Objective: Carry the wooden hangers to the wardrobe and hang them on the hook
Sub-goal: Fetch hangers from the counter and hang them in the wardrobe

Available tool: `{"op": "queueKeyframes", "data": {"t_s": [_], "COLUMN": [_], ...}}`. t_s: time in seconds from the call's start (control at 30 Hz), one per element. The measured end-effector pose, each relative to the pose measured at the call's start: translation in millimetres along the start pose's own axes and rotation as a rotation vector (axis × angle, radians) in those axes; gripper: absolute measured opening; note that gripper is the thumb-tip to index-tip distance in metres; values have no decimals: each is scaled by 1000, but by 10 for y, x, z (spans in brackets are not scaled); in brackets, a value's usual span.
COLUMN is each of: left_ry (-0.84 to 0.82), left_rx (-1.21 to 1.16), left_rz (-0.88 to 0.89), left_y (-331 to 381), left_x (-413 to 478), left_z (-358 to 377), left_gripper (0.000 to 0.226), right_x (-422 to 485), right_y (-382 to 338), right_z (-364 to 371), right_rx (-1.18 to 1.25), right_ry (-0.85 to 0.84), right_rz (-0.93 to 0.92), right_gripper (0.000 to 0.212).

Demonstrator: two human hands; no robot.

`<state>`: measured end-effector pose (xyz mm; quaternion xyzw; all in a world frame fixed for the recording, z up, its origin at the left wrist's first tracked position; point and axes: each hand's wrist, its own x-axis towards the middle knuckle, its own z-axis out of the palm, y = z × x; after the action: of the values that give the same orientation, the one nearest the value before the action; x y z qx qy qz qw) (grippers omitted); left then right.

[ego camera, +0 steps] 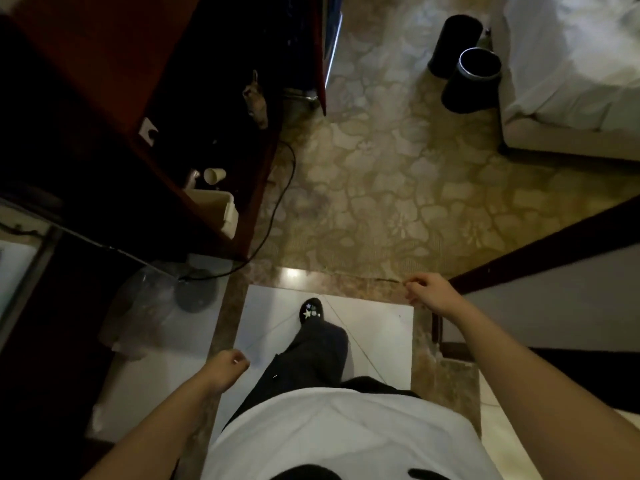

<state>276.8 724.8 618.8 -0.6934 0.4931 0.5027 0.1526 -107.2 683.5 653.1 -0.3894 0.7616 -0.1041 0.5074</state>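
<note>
Hanging loose on either side of the body, both bare hands are holding nothing. The left grip point(230, 367) is hovering low beside the thigh with its fingers slackly curled around air. The right grip point(424, 289) is hovering farther forward, fingers likewise relaxed and clasping nothing that I can make out. They are probably held out like this to balance a stride, since one dark shoe point(310, 310) is sitting ahead on the pale tile floor point(374, 327), just short of the patterned carpet point(398, 185). No wooden hangers are showing anywhere, so their count here is zero. I am judging that they are waiting somewhere outside the view to be fetched, and no hook is showing either. One dark reddish cabinet point(104, 64) is standing open along the left, but I cannot tell whether it is the wardrobe. On its low shelf one paper cup point(214, 174) is sitting just behind one white box point(214, 207), likely tucked there to be out of the walkway. One black cable point(277, 209) is trailing past the cabinet's foot over the carpet edge, presumably feeding something at the left. Two black bins point(474, 77) are standing close together, the farther bin point(453, 43) behind the nearer. They are just beside the corner of one bed point(571, 98), probably parked there for easy reach.
</note>
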Motion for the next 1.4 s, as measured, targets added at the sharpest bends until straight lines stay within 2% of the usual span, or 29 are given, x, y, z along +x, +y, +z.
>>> {"op": "queueKeyframes", "data": {"t_s": [0.17, 0.37, 0.6, 0.73, 0.83, 1.0, 1.13, 1.27, 1.4], "left_ry": [-12, -26, 23, 34, 45, 75, 122, 227, 339], "left_rx": [37, 158, 93, 21, -40, -274, -374, -398, -374], "left_rz": [109, 290, 290, 167, 52, -48, -50, -18, 66], "left_y": [836, 2071, 2980, 3115, 3157, 3386, 3584, 3794, 4020], "left_x": [539, 998, 1492, 1700, 1768, 1745, 1798, 1880, 1931], "left_z": [-549, -1170, -1610, -1634, -1544, -1354, -1411, -1826, -2591], "left_gripper": [13, 25, 31, 34, 34, 31, 16, 14, 24], "right_x": [421, 718, 1432, 2092, 2557, 3142, 3505, 3805, 3998], "right_y": [-80, -114, -443, -955, -1413, -2158, -2688, -3222, -3897], "right_z": [-242, -608, -1263, -1645, -1928, -2237, -2278, -2180, -2064], "right_rx": [-42, -32, -51, -164, -255, -348, -401, -461, -499], "right_ry": [22, 47, -16, -94, -179, -294, -376, -435, -448], "right_rz": [123, 203, 249, 160, 32, -163, -242, -328, -467], "right_gripper": [25, 17, 21, 26, 20, 28, 29, 30, 28]}}
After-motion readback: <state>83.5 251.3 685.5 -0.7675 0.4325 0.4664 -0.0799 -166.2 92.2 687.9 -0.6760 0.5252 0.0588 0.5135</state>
